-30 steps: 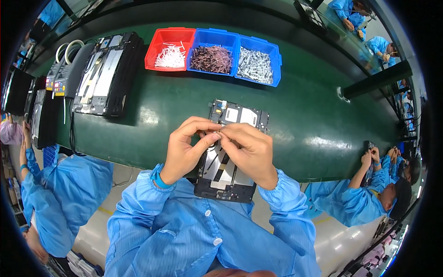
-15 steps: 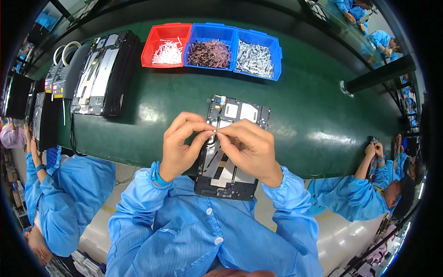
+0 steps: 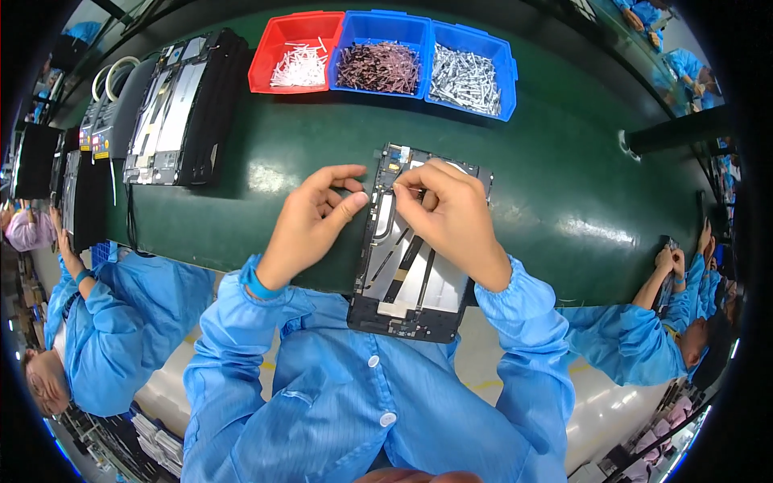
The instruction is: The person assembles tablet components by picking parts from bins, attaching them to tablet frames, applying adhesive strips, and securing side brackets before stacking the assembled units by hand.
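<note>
My right hand (image 3: 455,211) is the nearer one: its thumb and forefinger pinch narrow over the far left part of the opened tablet-like device (image 3: 392,276), and I cannot tell whether a small piece sits between them. From those fingertips most of the device stretches back toward me, its long axis running away from my body, far end leaning slightly right. It lies just right of my left hand (image 3: 312,216), whose thumb and forefinger stand apart, nothing visible between.

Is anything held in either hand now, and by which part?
Left hand: nothing, thumb and forefinger apart. Right hand: thumb and forefinger pinched over the opened device; whether they hold something tiny cannot be told.
</note>
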A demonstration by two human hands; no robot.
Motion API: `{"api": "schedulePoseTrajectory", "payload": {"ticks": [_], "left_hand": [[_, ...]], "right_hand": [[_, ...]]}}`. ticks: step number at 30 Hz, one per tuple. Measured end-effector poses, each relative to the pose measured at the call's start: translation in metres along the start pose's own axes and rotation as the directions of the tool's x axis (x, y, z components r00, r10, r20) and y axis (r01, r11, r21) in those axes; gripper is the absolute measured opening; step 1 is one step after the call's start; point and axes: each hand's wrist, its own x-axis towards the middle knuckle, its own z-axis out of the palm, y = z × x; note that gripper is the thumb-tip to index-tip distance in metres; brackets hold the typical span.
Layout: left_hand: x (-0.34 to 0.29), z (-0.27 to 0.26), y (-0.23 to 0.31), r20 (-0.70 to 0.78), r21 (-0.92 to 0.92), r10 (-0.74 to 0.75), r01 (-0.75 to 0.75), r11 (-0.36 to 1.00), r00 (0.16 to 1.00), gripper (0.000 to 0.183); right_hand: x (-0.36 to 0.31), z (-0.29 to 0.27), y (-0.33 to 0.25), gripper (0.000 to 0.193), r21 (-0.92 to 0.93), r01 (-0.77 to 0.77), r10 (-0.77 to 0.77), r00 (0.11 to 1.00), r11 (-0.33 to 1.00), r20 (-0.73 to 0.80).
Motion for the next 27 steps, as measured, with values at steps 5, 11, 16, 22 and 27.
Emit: {"api": "schedulePoseTrajectory", "payload": {"ticks": [5, 11, 16, 22, 27], "left_hand": [[0.019, -0.007, 0.006, 0.144, -0.137, -0.256, 0.275, 0.951, 0.956, 0.022], [0.028, -0.010, 0.009, 0.204, -0.092, -0.330, 0.354, 0.931, 0.922, 0.017], [0.028, -0.008, 0.014, 0.173, -0.052, -0.358, 0.371, 0.927, 0.918, 0.011], [0.033, -0.006, 0.015, 0.192, -0.039, -0.349, 0.362, 0.931, 0.917, 0.010], [0.035, -0.009, 0.013, 0.208, -0.012, -0.351, 0.361, 0.932, 0.913, 0.011]], "right_hand": [[-0.003, 0.011, 0.010, 0.005, -0.006, 0.008, -0.007, 0.999, 1.000, 0.034], [-0.004, 0.016, 0.015, 0.006, -0.031, 0.037, -0.036, 0.999, 0.999, 0.027], [-0.006, 0.021, 0.022, 0.007, -0.036, 0.086, -0.085, 0.996, 0.996, 0.019], [-0.006, 0.018, 0.021, 0.007, -0.046, 0.087, -0.086, 0.996, 0.995, 0.023], [-0.004, 0.017, 0.021, 0.008, -0.068, 0.102, -0.100, 0.994, 0.992, 0.040]]}}
